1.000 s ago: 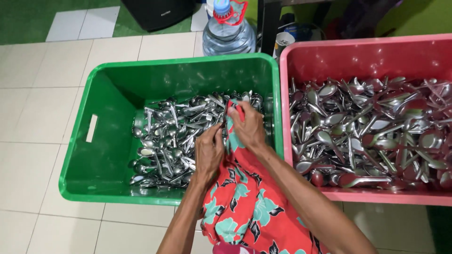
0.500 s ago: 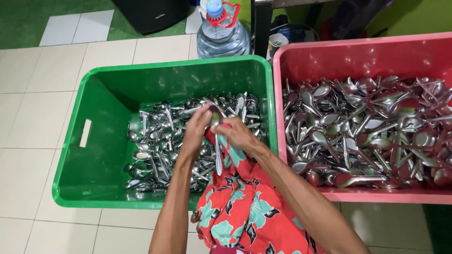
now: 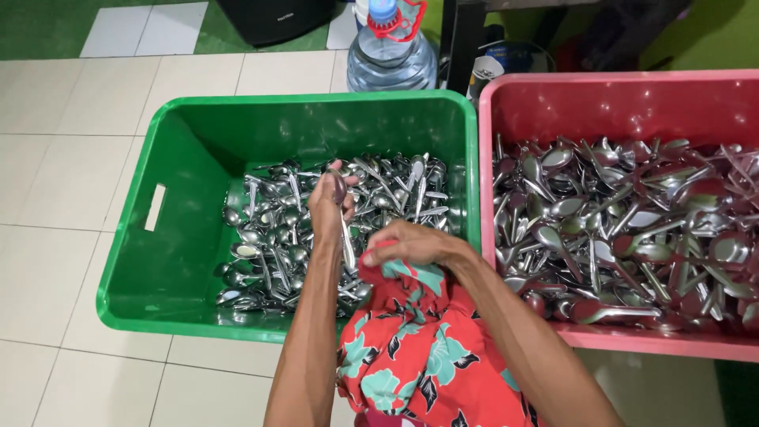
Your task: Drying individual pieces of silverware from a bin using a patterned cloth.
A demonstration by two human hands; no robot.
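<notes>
My left hand (image 3: 330, 204) grips the bowl end of a steel spoon (image 3: 346, 237) over the green crate (image 3: 170, 261), its handle pointing down toward me. My right hand (image 3: 411, 245) bunches a red cloth with teal flowers (image 3: 427, 348) and closes it around the lower part of the spoon's handle. The green crate holds a heap of several steel spoons (image 3: 277, 237). Right beside it, the pink crate (image 3: 506, 103) is filled with many more spoons (image 3: 624, 229).
A large clear water bottle with a blue cap (image 3: 391, 55) stands behind the crates. A black box (image 3: 273, 17) sits on green matting at the back. The crates rest on pale floor tiles (image 3: 55, 237).
My left hand has lifted the spoon up over the green crate. My right hand has slid with the cloth down the handle toward me, and the view has shifted slightly.
</notes>
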